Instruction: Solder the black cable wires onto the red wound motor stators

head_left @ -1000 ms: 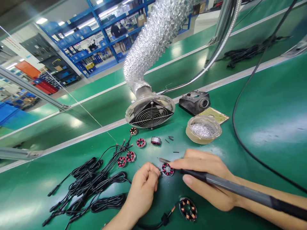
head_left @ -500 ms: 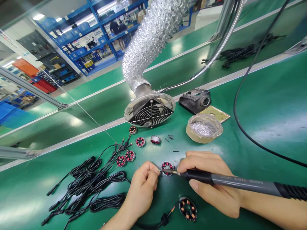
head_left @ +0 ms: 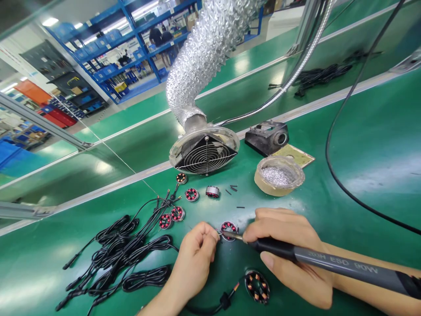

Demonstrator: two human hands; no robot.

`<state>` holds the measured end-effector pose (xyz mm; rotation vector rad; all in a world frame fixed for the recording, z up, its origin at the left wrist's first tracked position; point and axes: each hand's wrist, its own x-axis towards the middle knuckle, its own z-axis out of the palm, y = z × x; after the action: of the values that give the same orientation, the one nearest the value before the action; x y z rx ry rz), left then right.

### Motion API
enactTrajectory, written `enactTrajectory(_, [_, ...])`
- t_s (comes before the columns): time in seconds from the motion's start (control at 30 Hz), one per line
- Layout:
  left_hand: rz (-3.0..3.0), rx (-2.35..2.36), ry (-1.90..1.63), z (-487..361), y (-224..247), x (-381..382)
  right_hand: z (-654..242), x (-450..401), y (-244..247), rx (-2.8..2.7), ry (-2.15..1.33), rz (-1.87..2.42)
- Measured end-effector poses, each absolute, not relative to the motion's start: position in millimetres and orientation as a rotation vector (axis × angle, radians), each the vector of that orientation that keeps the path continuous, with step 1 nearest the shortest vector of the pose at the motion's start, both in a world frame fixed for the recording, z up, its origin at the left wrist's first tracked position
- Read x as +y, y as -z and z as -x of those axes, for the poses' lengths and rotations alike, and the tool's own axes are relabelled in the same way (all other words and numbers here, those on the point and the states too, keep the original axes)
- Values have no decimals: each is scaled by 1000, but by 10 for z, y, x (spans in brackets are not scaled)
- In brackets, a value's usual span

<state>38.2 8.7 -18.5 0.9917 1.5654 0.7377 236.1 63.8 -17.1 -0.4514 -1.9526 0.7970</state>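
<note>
My right hand grips a grey and black soldering iron, its tip resting at the near-left edge of a small motor stator with red windings. My left hand is closed in a pinch on a thin silvery solder wire, whose end meets the iron's tip at the stator. Below my hands lies another stator with copper windings. A black cable with bared coloured wires runs to it, partly hidden under my left forearm.
Bundled black cables lie to the left, beside several stators. A fume extractor with a foil duct stands behind. At right are a tub of silvery shavings and an iron stand. Short black tubes lie nearby.
The soldering iron's handle end has swung slightly downward in view, and my right hand has shifted with it. Its tip stays at the stator; my left hand is almost still.
</note>
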Motion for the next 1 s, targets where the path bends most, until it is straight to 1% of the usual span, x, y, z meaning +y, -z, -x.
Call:
enactTrajectory(0.27, [-992,1555,-739,-380,202,88,-2365,638,170,-1925,-844,451])
enactTrajectory(0.73, [-1065,1481,-681,-329,148,86,-2252,658,214,-1940,-750,520])
enactTrajectory(1.0, [-1266,1387,-527,-249,49,42,-2048,639,347,-2084,-542,378])
